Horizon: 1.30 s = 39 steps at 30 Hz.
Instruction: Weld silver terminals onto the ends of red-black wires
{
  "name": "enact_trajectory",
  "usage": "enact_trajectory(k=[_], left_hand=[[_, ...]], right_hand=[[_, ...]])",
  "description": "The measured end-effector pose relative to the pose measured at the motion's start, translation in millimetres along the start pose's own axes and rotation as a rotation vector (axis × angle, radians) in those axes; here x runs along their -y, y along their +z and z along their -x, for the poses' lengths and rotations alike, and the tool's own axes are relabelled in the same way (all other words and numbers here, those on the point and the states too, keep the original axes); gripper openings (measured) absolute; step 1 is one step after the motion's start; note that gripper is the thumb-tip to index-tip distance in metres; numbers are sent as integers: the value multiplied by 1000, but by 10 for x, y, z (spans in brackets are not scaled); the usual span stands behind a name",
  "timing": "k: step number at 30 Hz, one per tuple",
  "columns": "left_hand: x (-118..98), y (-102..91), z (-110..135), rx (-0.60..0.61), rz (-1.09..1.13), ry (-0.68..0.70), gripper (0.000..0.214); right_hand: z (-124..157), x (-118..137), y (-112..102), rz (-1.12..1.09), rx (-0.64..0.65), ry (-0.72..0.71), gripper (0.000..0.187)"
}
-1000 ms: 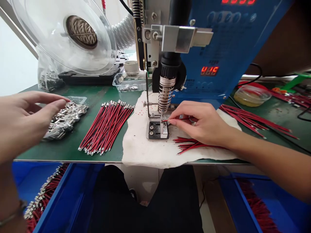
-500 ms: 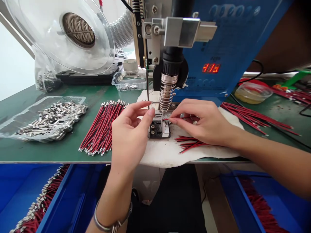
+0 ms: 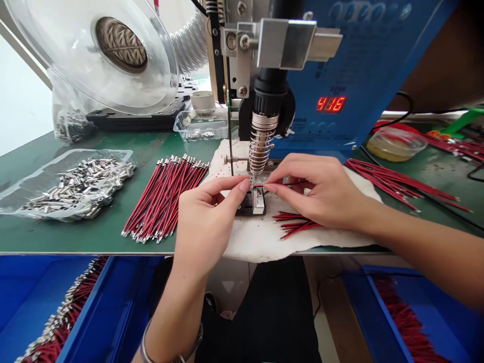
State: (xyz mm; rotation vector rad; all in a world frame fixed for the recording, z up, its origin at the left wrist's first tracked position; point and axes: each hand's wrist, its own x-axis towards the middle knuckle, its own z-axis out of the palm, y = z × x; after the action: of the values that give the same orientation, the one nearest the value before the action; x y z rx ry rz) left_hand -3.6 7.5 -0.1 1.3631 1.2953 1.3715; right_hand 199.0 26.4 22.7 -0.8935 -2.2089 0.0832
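Observation:
Under the spring-wrapped soldering iron (image 3: 260, 143), my right hand (image 3: 313, 189) pinches a red-and-black wire (image 3: 291, 184), its end at the small metal fixture (image 3: 258, 200). From the left, my left hand (image 3: 212, 212) reaches the same spot, thumb and forefinger pressed together at the fixture's edge. Whatever lies between those fingertips is too small and too covered to make out. Beneath my right hand, several loose red-and-black wires (image 3: 295, 222) rest on a white cloth (image 3: 249, 247). A pile of wires with metal ends (image 3: 162, 199) lies left of my left hand.
A clear tray (image 3: 18, 201) holds many small metal connectors. Blue soldering machine (image 3: 363, 65) stands behind, its red display lit. More wires (image 3: 397, 184) lie to the right, near a round plastic tub (image 3: 395, 143). Blue bins (image 3: 113, 302) sit below the table edge.
My left thumb and forefinger have closed together and moved right, to the fixture. My right hand stays in place with the wire. The display's digits differ.

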Motion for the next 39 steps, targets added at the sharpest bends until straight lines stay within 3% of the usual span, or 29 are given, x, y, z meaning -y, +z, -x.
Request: enact_trajectory(k=[22,39], left_hand=[[-7,7,9,-18,-52,2,13],[5,3,23,-10,-62,23,19]], right_hand=[[10,2,3,24,-3,-17,9],[16,22,12,41,-1,52,9]])
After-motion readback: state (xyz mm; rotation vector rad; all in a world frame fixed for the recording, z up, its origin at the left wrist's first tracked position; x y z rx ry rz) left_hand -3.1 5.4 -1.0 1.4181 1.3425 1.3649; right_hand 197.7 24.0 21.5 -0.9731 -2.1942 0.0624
